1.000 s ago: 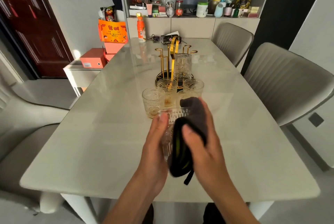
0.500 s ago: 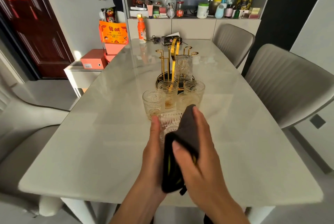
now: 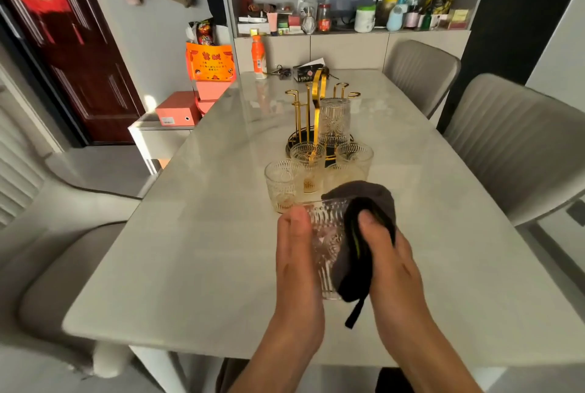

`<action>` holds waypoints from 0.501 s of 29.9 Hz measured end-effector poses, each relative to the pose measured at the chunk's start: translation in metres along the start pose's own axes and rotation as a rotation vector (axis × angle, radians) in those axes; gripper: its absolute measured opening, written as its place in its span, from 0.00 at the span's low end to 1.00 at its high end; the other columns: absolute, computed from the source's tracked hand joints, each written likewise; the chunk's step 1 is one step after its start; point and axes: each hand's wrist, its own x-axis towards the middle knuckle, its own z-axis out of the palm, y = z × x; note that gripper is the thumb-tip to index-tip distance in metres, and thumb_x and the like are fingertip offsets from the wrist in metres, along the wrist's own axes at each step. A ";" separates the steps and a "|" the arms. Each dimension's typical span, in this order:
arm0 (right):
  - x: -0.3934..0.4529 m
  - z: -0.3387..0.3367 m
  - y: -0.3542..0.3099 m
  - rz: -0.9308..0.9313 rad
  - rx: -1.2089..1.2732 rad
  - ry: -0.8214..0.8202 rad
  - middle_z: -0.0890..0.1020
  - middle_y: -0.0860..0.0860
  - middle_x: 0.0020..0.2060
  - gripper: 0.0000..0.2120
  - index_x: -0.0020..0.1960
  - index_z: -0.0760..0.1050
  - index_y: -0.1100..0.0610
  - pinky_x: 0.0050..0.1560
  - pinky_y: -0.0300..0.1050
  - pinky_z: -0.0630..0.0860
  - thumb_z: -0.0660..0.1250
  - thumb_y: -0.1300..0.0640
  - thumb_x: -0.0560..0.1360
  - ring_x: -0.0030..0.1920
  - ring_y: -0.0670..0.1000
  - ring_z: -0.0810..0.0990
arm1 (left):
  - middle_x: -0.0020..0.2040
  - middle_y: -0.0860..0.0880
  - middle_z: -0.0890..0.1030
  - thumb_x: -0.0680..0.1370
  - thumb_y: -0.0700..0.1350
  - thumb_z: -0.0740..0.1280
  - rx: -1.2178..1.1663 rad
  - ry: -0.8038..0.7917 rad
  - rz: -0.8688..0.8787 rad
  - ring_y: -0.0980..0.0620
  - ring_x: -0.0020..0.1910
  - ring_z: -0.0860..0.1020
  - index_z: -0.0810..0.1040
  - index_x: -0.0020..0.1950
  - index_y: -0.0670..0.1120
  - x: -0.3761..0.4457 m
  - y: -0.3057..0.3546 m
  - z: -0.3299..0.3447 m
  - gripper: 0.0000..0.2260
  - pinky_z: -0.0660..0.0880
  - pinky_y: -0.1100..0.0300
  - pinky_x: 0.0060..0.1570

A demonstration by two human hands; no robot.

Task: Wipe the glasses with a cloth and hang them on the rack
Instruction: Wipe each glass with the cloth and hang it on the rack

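Nearest the camera, the left hand (image 3: 296, 266) is gripping a ribbed glass (image 3: 327, 243) above the table's near edge, thumb curled along its left side. The right hand (image 3: 391, 261) is pinching a dark cloth (image 3: 364, 234) against the glass's right side, thumb pressing into the folds and the fingers hidden behind.

Compared with half a second ago, the cloth is now riding higher, bunching over the far rim at about 1 o'clock from the glass where it was lying flatter down the side, and the glass is turning a little in the left hand. That suggests the wiping is still under way on this glass, not finished; hanging it is probably still some way off.

Just beyond, at 12 o'clock, four unhung glasses (image 3: 283, 185) are standing upright in a tight cluster on the table (image 3: 196, 250), directly between the hands and the gold rack (image 3: 316, 98). One glass (image 3: 334, 120) is already hanging upside down on the rack's right side, while the hooks to the left are free. The cluster may be obstructing a straight reach to the rack.

Farther off, at 11 o'clock, an orange bottle (image 3: 259, 56) is standing by the table's far edge, with a dark box (image 3: 305, 72) near it.
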 end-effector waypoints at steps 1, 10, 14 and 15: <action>-0.005 0.004 0.006 -0.075 -0.053 -0.039 0.82 0.30 0.58 0.21 0.62 0.78 0.31 0.57 0.32 0.75 0.70 0.40 0.69 0.58 0.30 0.78 | 0.59 0.45 0.87 0.74 0.72 0.66 -0.026 0.030 -0.056 0.49 0.58 0.85 0.80 0.67 0.47 0.004 0.003 -0.002 0.33 0.83 0.54 0.54; -0.003 0.005 -0.005 -0.064 -0.052 -0.071 0.83 0.29 0.54 0.18 0.58 0.79 0.28 0.51 0.23 0.73 0.67 0.38 0.68 0.55 0.29 0.79 | 0.62 0.41 0.85 0.73 0.70 0.62 -0.228 -0.093 -0.133 0.41 0.62 0.83 0.83 0.66 0.46 0.000 0.020 -0.005 0.35 0.79 0.47 0.63; -0.007 0.010 0.001 -0.121 -0.105 -0.109 0.79 0.32 0.62 0.25 0.71 0.70 0.33 0.58 0.32 0.72 0.63 0.42 0.74 0.63 0.32 0.76 | 0.63 0.46 0.85 0.71 0.74 0.62 -0.054 -0.172 -0.115 0.46 0.64 0.83 0.82 0.68 0.52 0.004 0.025 -0.009 0.36 0.75 0.47 0.66; 0.000 0.006 0.000 -0.091 -0.040 -0.055 0.82 0.32 0.55 0.20 0.65 0.75 0.35 0.51 0.28 0.74 0.63 0.43 0.73 0.56 0.31 0.79 | 0.63 0.49 0.85 0.70 0.76 0.63 0.027 -0.180 -0.096 0.49 0.64 0.82 0.81 0.69 0.54 0.002 0.023 -0.007 0.36 0.75 0.47 0.67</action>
